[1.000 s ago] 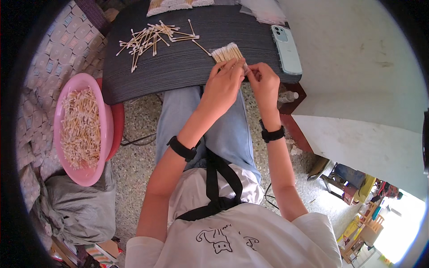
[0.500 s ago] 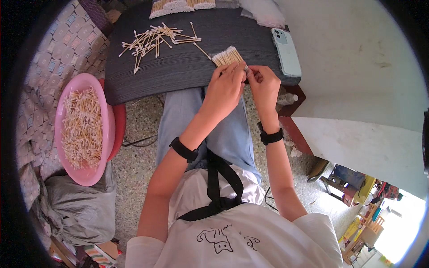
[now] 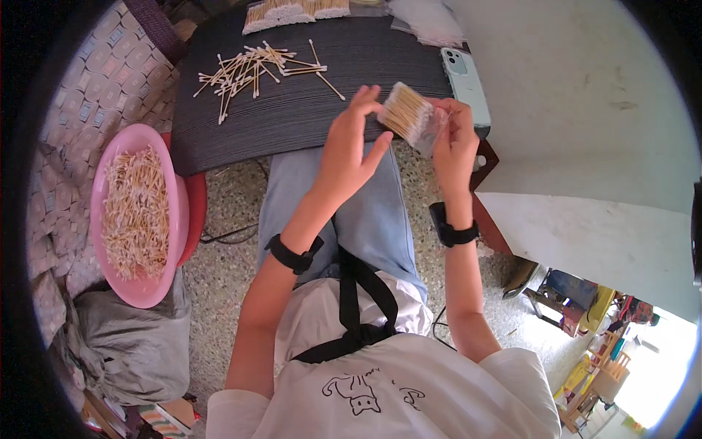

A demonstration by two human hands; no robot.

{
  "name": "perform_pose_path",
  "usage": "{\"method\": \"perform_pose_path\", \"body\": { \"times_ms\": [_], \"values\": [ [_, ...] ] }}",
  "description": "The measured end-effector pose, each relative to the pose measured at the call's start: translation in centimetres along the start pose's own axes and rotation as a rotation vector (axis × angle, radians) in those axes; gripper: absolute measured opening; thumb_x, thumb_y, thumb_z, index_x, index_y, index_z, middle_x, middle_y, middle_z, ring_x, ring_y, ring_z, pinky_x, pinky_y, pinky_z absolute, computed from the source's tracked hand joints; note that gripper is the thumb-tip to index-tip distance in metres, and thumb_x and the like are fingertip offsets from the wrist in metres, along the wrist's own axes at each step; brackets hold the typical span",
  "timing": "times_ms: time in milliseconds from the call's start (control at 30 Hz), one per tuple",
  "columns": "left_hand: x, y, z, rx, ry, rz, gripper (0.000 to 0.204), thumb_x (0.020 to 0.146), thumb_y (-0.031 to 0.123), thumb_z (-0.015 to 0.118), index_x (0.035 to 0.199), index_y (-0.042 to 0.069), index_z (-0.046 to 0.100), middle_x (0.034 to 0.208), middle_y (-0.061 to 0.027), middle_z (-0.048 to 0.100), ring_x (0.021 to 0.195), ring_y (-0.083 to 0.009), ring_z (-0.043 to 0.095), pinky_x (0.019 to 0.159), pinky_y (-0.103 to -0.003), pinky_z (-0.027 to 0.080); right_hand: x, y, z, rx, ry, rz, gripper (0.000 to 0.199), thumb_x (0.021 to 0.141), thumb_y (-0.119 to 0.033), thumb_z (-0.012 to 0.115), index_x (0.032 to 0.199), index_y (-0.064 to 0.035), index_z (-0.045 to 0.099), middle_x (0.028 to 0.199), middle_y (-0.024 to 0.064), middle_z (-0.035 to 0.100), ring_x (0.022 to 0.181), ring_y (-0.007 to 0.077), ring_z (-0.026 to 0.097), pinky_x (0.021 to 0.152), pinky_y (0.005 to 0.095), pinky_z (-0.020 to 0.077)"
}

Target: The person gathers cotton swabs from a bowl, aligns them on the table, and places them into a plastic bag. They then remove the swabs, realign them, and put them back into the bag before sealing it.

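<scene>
A clear plastic bag of cotton swabs (image 3: 407, 113) is tilted above the near edge of the dark table. My right hand (image 3: 455, 135) pinches the loose, crinkled end of the bag. Just left of the bag, my left hand (image 3: 351, 146) has its thumb and fingers spread and holds nothing; its fingertips come close to the bag's side. Loose cotton swabs (image 3: 252, 69) lie in a scattered heap on the tabletop to the left, with a single one apart near my left fingertips.
Packed swab bundles (image 3: 292, 13) and a stack of clear bags (image 3: 428, 20) sit at the table's (image 3: 292, 124) far edge. A pale phone (image 3: 468, 84) lies at its right, by the wall. On the left stands a pink basin (image 3: 139, 293) full of swabs.
My left hand has let go of the bag and moved left, its fingers opening. My right hand has shifted right, taking the bag up off the tabletop and turning it.
</scene>
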State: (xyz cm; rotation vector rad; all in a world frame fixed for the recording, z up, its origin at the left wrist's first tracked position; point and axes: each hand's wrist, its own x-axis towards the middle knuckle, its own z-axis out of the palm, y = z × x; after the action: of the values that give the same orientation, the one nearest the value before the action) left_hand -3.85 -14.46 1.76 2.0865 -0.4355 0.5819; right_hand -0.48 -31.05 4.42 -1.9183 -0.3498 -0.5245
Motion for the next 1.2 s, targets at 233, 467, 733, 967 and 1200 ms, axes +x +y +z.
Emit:
{"method": "perform_pose_path", "body": {
  "times_ms": [233, 467, 733, 967, 1200],
  "values": [
    [1.1, 1.1, -2.2, -0.387, -0.147, -0.246, 0.044, 0.086, 0.025, 0.069, 0.12, 0.0, 0.056, 0.116, -0.0139, 0.062, 0.109, -0.0224, 0.059, 0.092, -0.036, 0.045, 1.5, -1.4, -3.0, 0.295, -0.542, 0.238, 0.021, 0.09, 0.003, 0.051, 0.109, -0.0002, 0.061, 0.095, 0.0062, 0.067, 0.084, 0.0079, 0.061, 0.071, 0.0232, 0.0493],
    [0.3, 0.4, -3.0, -0.904, -0.139, -0.591, 0.035, 0.088, 0.024, 0.069, 0.11, -0.003, 0.063, 0.097, -0.0074, 0.067, 0.088, -0.0114, 0.064, 0.077, -0.025, 0.051, 1.6, -3.5, -1.2, 0.419, -0.403, 0.416, 0.027, 0.091, -0.004, 0.057, 0.117, 0.0004, 0.059, 0.105, 0.0108, 0.067, 0.094, 0.0105, 0.062, 0.076, 0.0238, 0.0508],
    [1.0, -0.4, -2.8, -0.862, 0.277, -0.439, 0.029, 0.093, 0.021, 0.063, 0.111, -0.001, 0.059, 0.103, -0.0066, 0.065, 0.099, -0.0102, 0.059, 0.085, -0.024, 0.047, 1.2, -2.8, 3.0, 0.381, -0.428, 0.253, 0.033, 0.087, -0.014, 0.068, 0.116, 0.0015, 0.061, 0.103, 0.0108, 0.068, 0.093, 0.0129, 0.063, 0.082, 0.0277, 0.0506],
    [-0.4, -1.9, -3.5, -0.891, 0.313, -0.525, 0.022, 0.093, 0.017, 0.062, 0.104, -0.001, 0.062, 0.105, -0.0074, 0.065, 0.098, -0.0099, 0.058, 0.088, -0.024, 0.044, 0.8, -2.3, 5.0, 0.316, -0.449, 0.117, 0.025, 0.086, -0.01, 0.067, 0.108, 0.0025, 0.064, 0.098, 0.01, 0.069, 0.09, 0.0123, 0.064, 0.08, 0.0269, 0.0511],
    [0.5, -2.0, -3.3, -0.947, 0.341, -0.614, 0.019, 0.092, 0.01, 0.059, 0.105, -0.002, 0.065, 0.103, -0.0065, 0.067, 0.095, -0.0095, 0.06, 0.086, -0.024, 0.045, 0.1, -1.4, 7.2, 0.619, -0.343, 0.359, 0.018, 0.086, -0.009, 0.067, 0.099, 0.0032, 0.064, 0.094, 0.0065, 0.068, 0.085, 0.0102, 0.062, 0.075, 0.0243, 0.0506]
  ]
}}
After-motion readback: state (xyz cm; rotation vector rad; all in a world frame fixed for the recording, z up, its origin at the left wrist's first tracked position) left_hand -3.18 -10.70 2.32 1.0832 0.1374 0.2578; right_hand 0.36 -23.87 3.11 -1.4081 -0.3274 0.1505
